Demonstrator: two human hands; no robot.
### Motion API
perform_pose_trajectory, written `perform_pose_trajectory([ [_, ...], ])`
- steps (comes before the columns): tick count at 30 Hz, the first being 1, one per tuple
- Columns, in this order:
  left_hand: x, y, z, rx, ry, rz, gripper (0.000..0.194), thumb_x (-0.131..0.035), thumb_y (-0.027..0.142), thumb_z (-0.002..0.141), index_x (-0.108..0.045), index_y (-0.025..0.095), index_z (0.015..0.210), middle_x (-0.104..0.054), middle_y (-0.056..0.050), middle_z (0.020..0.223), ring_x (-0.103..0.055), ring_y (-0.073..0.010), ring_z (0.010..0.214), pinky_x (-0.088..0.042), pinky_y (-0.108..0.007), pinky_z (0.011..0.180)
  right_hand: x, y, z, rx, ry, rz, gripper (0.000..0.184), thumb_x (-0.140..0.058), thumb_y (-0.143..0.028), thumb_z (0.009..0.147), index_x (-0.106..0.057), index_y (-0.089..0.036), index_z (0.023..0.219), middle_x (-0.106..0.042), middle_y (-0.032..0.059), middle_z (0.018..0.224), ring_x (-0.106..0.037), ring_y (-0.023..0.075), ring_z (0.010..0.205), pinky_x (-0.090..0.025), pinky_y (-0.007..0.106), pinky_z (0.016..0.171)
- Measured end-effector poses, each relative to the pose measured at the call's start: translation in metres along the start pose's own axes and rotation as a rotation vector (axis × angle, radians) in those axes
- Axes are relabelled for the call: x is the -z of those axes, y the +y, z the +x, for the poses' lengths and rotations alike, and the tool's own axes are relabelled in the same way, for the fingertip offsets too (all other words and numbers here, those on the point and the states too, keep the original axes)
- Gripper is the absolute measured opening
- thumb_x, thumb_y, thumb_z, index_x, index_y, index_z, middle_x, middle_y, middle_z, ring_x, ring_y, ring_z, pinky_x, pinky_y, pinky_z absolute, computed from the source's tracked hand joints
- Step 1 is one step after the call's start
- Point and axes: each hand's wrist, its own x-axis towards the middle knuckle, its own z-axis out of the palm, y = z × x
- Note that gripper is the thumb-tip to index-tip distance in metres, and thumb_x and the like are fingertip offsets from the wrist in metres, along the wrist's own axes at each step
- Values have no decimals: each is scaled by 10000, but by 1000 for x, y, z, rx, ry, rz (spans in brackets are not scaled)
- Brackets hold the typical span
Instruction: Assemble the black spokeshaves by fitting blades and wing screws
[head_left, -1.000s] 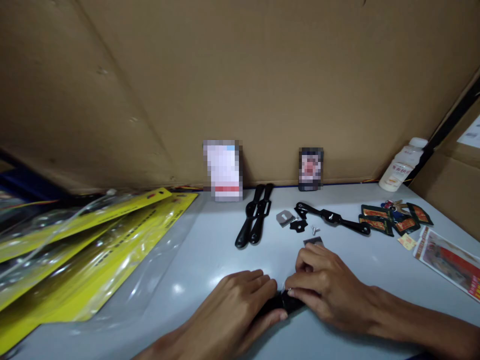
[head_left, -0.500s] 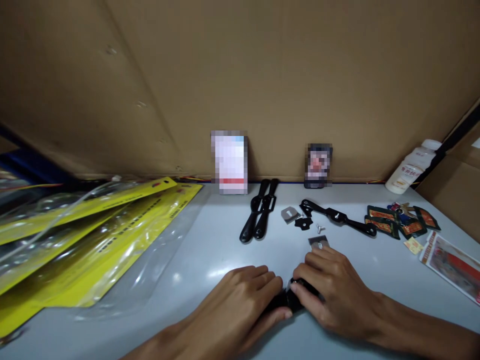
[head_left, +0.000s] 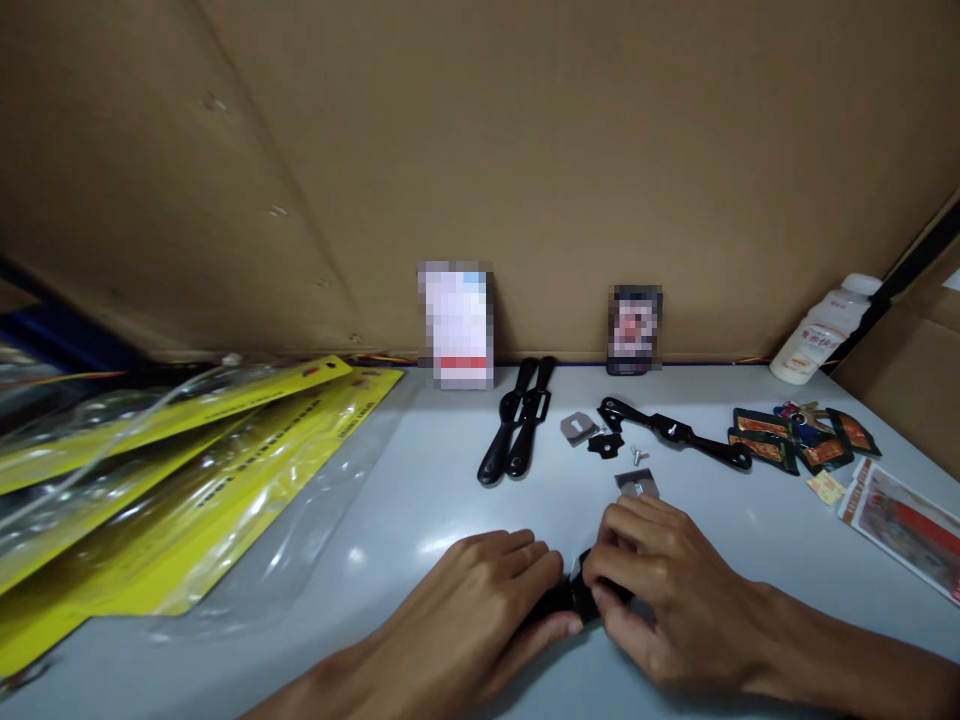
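Low over the front of the table, my left hand point(head_left: 491, 580) is wrapped around one side of a black spokeshave point(head_left: 577, 590), largely covered by my fingers. My right hand point(head_left: 656, 580) has its fingers closed at the middle and right side of the same tool. A bright metal edge shows between both hands. Just beyond my right fingers lies a flat metal blade point(head_left: 636, 482), partly hidden. Farther back are a small screw point(head_left: 638, 456), a black cap plate point(head_left: 606, 446), another grey blade point(head_left: 577, 428) and a black spokeshave body point(head_left: 671, 432).
Two black spokeshave bodies point(head_left: 517, 420) lie side by side behind my left hand. Yellow-carded plastic packages point(head_left: 247, 450) pile at left. Two blurred screens point(head_left: 459, 325) lean on the cardboard wall point(head_left: 525, 150). At right are a bottle point(head_left: 821, 335), dark sachets point(head_left: 765, 440) and a packet point(head_left: 907, 525).
My right hand's fingers have shifted slightly over the spokeshave, with the thumb drawn in lower. My left hand keeps its grip in nearly the same place.
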Motion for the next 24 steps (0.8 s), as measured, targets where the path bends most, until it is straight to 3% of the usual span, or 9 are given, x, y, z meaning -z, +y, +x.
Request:
perform_pose_trajectory([
  [5, 0, 0, 0, 3, -1, -5, 419, -317, 448, 1131, -547, 221, 866, -643, -16, 748, -601, -212, 605, -393, -327, 550, 2, -1, 2, -120, -54, 18, 121, -574, -125, 889, -640, -147, 988, -653, 66, 911, -550, 202, 844, -415, 359, 788],
  [10, 0, 0, 0, -9, 19, 1, 442, -305, 465, 1132, -544, 226, 848, -645, -15, 729, -610, -213, 600, -377, -321, 527, 3, -1, 2, -124, -85, 51, 132, -591, -73, 877, -682, -167, 896, -620, 46, 894, -547, 176, 824, -414, 323, 755],
  [13, -2, 0, -1, -11, 23, -6, 408, -315, 452, 1131, -562, 232, 891, -660, -15, 745, -622, -225, 614, -393, -328, 533, 3, -1, 2, -147, -72, 102, 157, -653, -73, 834, -708, -179, 936, -618, 39, 940, -567, 171, 856, -424, 313, 767],
  [17, -4, -1, -1, -11, 13, -8, 371, -339, 423, 1127, -561, 238, 895, -673, -15, 758, -631, -232, 622, -412, -337, 538, -1, 0, 1, -167, -70, 119, 60, -673, -129, 892, -703, -173, 920, -611, 36, 920, -572, 164, 830, -427, 310, 746],
  [24, -2, -1, 0, -24, 35, -1, 357, -348, 415, 1126, -577, 235, 919, -678, -13, 755, -638, -222, 609, -429, -333, 528, -4, -3, 1, -124, 37, 257, 168, -602, -45, 847, -694, -166, 919, -620, 38, 947, -589, 138, 811, -467, 263, 734],
])
